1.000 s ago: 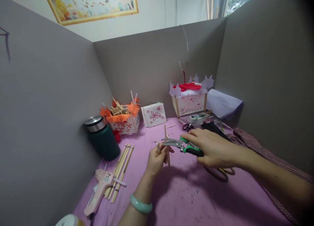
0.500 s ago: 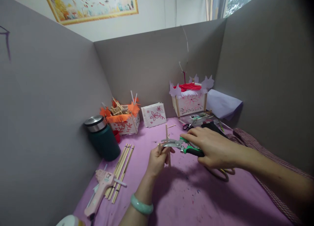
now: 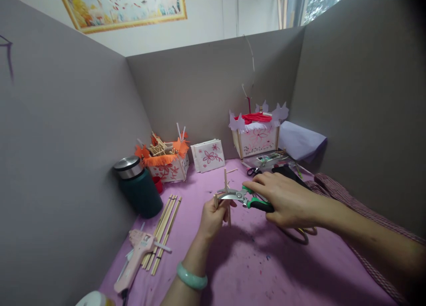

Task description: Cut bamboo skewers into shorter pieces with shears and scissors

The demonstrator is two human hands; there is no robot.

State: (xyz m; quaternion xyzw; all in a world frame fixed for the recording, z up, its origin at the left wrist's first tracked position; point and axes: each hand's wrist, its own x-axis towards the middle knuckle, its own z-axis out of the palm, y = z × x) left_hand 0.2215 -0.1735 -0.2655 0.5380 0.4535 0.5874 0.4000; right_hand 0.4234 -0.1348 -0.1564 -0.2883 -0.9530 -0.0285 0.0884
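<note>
Upright wooden stick (image 3: 225,178) is pinched in the fingers of the left hand (image 3: 212,216), over the purple tablecloth (image 3: 239,264); green-and-black pruning shears (image 3: 239,195) are gripped in the right hand (image 3: 289,200), fingers wrapped round; stick appears caught between the parted blades (image 3: 229,197). Step judged as cutting; steady stick, clear left fingertips and firm squeeze seem called for

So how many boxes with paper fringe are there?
2. The orange-fringed box is at the back left, beside the flask; the lilac-fringed box is at the back right.
</note>
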